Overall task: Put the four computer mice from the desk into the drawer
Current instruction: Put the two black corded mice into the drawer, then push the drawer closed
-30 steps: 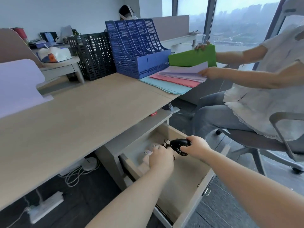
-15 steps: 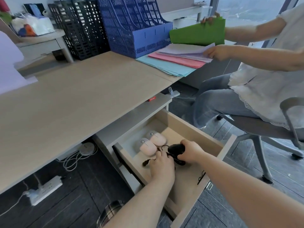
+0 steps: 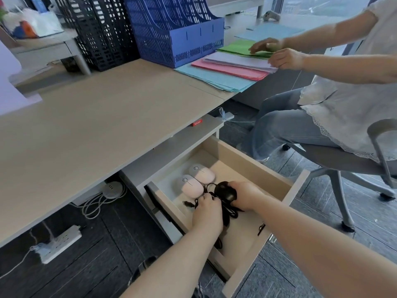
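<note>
The drawer (image 3: 247, 157) under the desk stands pulled out. Two pale pink-and-grey mice lie side by side at its back: one (image 3: 190, 186) on the left, the other (image 3: 202, 173) just behind it. My right hand (image 3: 247, 195) is closed around a black wired mouse (image 3: 224, 191) low inside the drawer. My left hand (image 3: 207, 211) pinches that mouse's black cable (image 3: 229, 209), whose plug end (image 3: 189, 203) rests on the drawer floor. Something dark lies under my left wrist; I cannot tell what it is.
The wooden desk top (image 3: 96, 125) holds black (image 3: 94, 29) and blue (image 3: 171, 29) file racks and coloured paper stacks (image 3: 225, 69). A seated person (image 3: 343, 93) on an office chair at the right handles the papers. A power strip (image 3: 58, 241) and cables lie on the floor.
My view has tilted down towards the drawer. Both hands have lowered the black mouse and its cable deeper into the drawer. The other person has laid the green sheet flat.
</note>
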A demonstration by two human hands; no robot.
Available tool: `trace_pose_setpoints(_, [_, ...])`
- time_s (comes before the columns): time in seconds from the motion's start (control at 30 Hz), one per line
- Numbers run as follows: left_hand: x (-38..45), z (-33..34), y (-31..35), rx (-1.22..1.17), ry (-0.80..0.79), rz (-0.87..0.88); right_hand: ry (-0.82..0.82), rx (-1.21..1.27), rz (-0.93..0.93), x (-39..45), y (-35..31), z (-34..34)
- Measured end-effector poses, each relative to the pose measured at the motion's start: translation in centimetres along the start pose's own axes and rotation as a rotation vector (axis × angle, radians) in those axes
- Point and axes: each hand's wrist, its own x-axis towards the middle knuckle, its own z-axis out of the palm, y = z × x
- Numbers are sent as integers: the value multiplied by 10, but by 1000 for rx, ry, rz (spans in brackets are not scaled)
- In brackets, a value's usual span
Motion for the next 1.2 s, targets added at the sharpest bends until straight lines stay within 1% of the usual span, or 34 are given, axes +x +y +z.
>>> trace_pose_setpoints(0.2, [0,-2,0,-1,-10,-5,3,-10,-19,3,1,3])
trace_pose_setpoints(0.3, [-1,-5,-3,36,-8,-3,-4,7,-8,1,1,4])
trace_pose_setpoints(0.43, [-3,-19,-5,56,45,23,42,-3,19,-5,-1,-5])
trace_pose_setpoints(0.53, [-3,-41,-6,53,110,61,150,8,97,-17,-2,-16])
trace_pose_setpoints(0.67, [-4,-78,-6,34,208,82,451,-114,255,-36,0,-27])
trace_pose_setpoints(0.7, [-5,-87,-6,49,240,81,494,-102,321,-41,0,-30])
trace_pose_setpoints(0.77, [-8,-105,-6,63,297,82,508,28,462,-48,2,-35])
trace_pose_setpoints(0.87, [-11,-127,-14,90,404,97,480,329,616,-54,5,-38])
trace_pose_setpoints(0.93, [-8,-137,-26,130,474,103,505,420,619,-53,8,-36])
trace_pose_setpoints(1.03, [-2,-154,-48,146,526,69,557,533,595,-50,10,-38])
trace_pose_setpoints(1.2, [14,-181,-84,121,551,-48,568,562,549,-33,-1,-42])
